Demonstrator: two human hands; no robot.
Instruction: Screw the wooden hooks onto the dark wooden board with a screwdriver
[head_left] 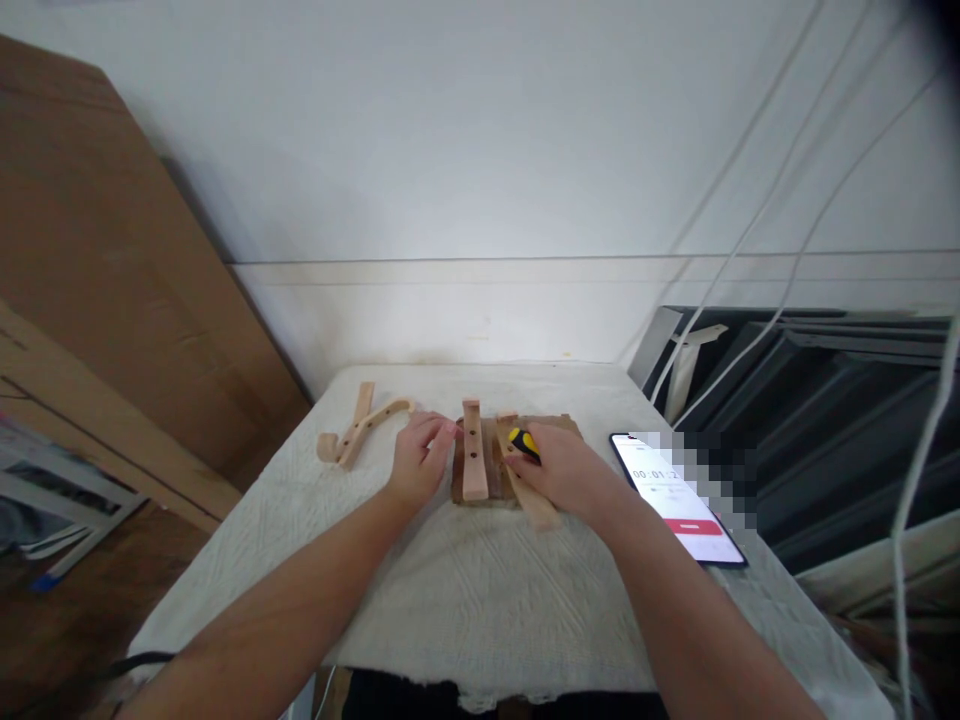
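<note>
A dark wooden board [564, 424] lies in the middle of the cloth-covered table [465, 590]. On it stands a pale wooden hook piece [472, 452] with two holes. My left hand [417, 462] rests at the board's left edge, fingertips pinched beside that piece; what they pinch is too small to tell. My right hand [571, 474] grips a yellow-and-black screwdriver handle [523, 442] over a second pale hook piece [529, 494] that lies slanted on the board. Two loose curved hook pieces [360, 424] lie to the left.
A phone [679, 497] with a lit timer screen lies at the table's right. Cardboard sheets [112, 280] lean on the wall at left. Dark panels [825, 420] and hanging white cables [765, 220] fill the right side.
</note>
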